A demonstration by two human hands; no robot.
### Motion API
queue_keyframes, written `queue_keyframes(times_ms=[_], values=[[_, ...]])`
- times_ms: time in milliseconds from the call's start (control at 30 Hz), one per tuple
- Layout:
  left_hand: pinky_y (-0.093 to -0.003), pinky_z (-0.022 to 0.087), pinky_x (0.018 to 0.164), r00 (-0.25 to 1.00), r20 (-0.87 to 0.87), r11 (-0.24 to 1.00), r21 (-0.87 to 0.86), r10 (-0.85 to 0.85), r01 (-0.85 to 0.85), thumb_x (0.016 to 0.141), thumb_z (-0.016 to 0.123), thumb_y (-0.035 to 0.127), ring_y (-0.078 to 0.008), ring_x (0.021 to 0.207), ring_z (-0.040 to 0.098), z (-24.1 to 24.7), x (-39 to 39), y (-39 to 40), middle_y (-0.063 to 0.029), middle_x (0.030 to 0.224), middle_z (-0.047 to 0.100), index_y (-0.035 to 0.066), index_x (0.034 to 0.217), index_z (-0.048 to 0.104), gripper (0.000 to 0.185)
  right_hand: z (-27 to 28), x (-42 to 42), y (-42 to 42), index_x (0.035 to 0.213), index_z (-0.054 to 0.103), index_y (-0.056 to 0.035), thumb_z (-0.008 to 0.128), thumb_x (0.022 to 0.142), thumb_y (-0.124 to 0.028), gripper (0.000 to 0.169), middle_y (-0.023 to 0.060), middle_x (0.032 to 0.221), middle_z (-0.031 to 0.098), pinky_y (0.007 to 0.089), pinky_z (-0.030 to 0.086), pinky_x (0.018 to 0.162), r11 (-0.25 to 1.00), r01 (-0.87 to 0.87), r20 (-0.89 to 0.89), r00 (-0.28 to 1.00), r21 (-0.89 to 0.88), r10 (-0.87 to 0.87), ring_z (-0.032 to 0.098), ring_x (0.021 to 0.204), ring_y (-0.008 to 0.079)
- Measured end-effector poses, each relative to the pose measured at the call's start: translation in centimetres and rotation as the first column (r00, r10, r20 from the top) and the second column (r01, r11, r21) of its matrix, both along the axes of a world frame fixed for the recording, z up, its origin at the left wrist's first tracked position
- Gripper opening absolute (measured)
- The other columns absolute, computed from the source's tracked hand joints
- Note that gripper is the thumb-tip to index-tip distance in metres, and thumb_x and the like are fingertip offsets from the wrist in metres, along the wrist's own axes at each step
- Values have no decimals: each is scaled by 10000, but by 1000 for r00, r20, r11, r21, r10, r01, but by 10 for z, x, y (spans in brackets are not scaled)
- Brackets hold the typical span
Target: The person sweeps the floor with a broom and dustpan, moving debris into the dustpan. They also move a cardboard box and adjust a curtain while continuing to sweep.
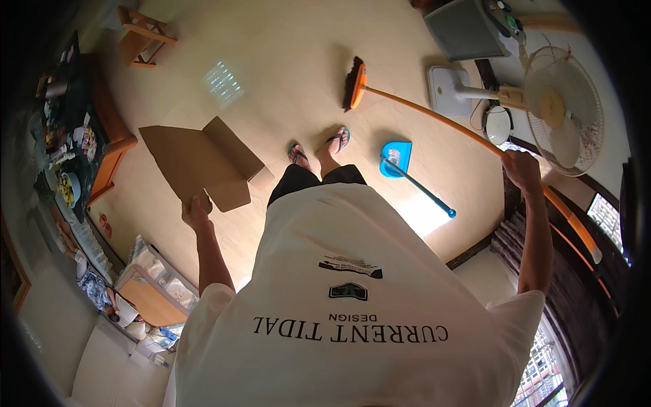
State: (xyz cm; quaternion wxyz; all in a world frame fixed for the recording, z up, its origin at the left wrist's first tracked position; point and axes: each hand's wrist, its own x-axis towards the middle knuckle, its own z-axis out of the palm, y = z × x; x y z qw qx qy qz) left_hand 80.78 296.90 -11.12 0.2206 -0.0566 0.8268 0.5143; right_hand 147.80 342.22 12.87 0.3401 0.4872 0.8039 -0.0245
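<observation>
My left hand [197,213] grips the near edge of an unfolded brown cardboard sheet [203,155] with creased flaps, held above the floor. Out to the right, my right hand [523,170] is closed around the orange handle of a push broom [427,114]. Its orange head with dark bristles points away from me, beyond my feet. A blue dustpan [397,157] with a long teal handle lies to the right of my sandalled feet, apart from both hands.
At right stand a pedestal fan [552,109] and a grey bin-like box [465,30]. A dark-topped table [96,137] holding food and dishes is at left, with a wooden chair [142,40] beyond. Someone [96,282] reclines at the lower left. The tan floor [285,66] stretches ahead.
</observation>
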Motion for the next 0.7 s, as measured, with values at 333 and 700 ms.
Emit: queue_keyframes(times_ms=[333, 700], values=[[-353, 533, 825, 996, 67, 998, 3, 62, -62, 844, 640, 45, -230, 972, 626, -4, -2, -11, -116, 1108, 644, -24, 1160, 616, 324, -106, -89, -49, 747, 673, -117, 565, 867, -219, 192, 97, 653, 664, 424, 549, 592, 942, -310, -172, 943, -128, 286, 678, 618, 263], [-348, 549, 649, 998, -34, 999, 19, 46, -45, 856, 601, 34, -221, 837, 638, 38, 27, 16, -95, 1025, 646, 6, 1137, 620, 284, -184, -131, -15, 830, 738, -126, 636, 827, -260, 169, 105, 826, 724, 391, 569, 715, 957, -98, 32, 993, -272, 111, 715, 808, 263]])
